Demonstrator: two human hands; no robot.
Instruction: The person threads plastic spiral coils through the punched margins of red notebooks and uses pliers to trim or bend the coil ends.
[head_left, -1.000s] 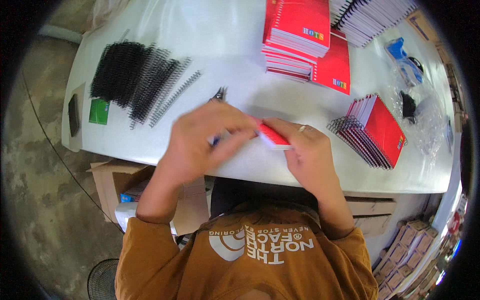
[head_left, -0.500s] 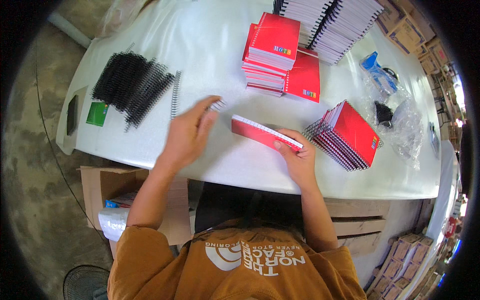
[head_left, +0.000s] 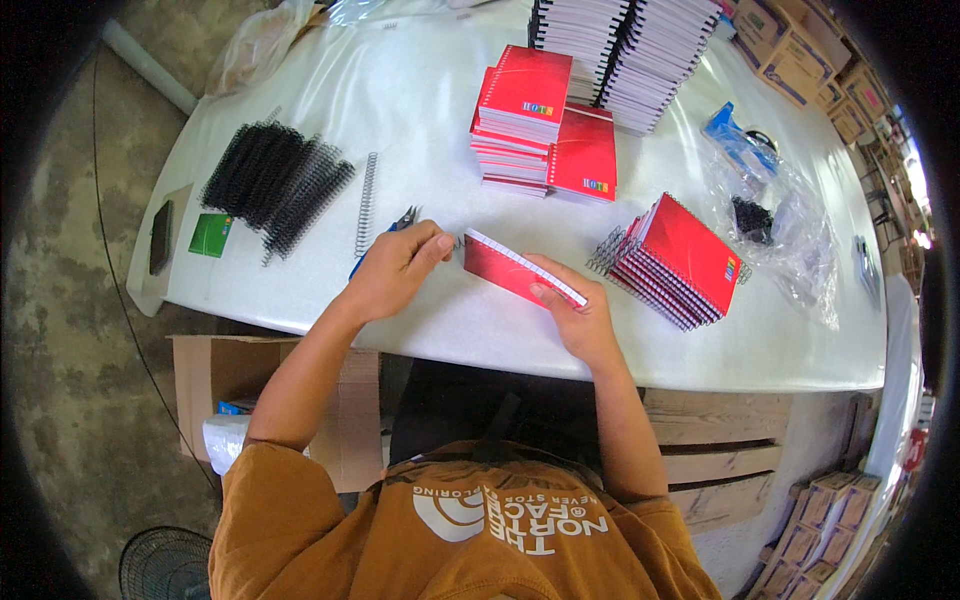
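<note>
Head view: by the near edge of the worktop [head_left: 470, 340], your right hand [head_left: 582, 312] is gripping a glossy red notebook [head_left: 503, 271], your left hand [head_left: 398, 265] pinching a thin dark coil [head_left: 459, 241].

Short-sleeved brown T-shirt [head_left: 390, 570] at six o'clock; loose left sleeve [head_left: 265, 500] toward half past seven, right sleeve [head_left: 645, 540] near five. White chest print: block lettering [head_left: 545, 525], curved-stripe emblem [head_left: 432, 515] on its nine-o'clock side. Black lower garment [head_left: 440, 405].
</note>
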